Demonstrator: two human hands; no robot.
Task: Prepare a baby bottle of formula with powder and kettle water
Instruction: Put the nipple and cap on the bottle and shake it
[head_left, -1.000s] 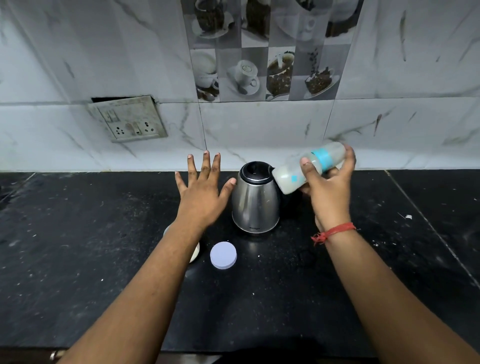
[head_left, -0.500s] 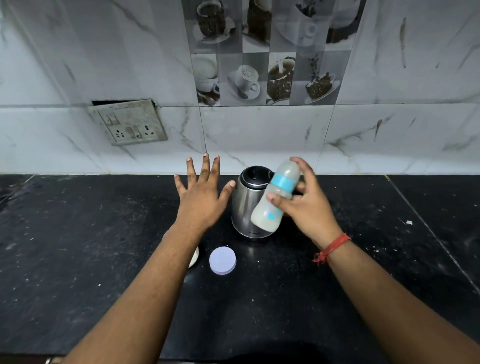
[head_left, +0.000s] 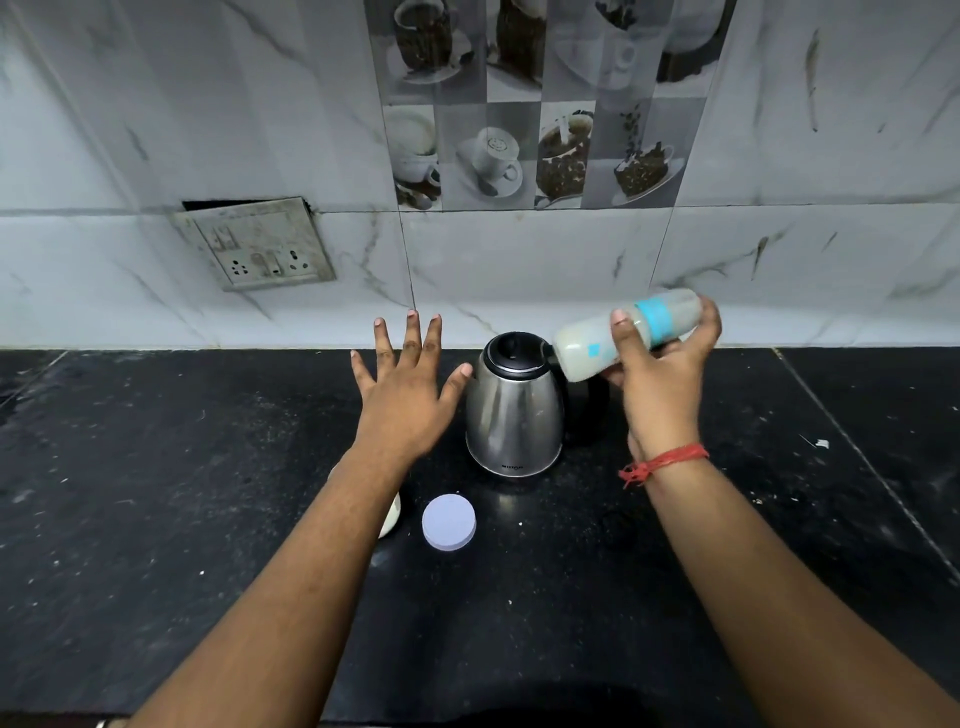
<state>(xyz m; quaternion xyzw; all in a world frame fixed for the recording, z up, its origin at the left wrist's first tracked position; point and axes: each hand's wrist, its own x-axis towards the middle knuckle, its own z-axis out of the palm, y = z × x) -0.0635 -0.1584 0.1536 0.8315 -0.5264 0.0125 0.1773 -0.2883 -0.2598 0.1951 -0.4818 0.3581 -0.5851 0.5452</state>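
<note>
The kettle (head_left: 514, 410) stands between the left hand (head_left: 408, 387) and right hand (head_left: 660, 374); bare table (head_left: 779, 519) lies right of the right hand.

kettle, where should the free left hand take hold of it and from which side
Probably by the black handle on the kettle's right, reaching around from that side. The steel body is smooth and may be hot, and the left hand hovers open on the opposite side.

Milky, blue-banded baby bottle (head_left: 618, 338) tipped near-horizontal above steel kettle (head_left: 514, 410); round pale lid (head_left: 449, 521) flat nearby.
</note>
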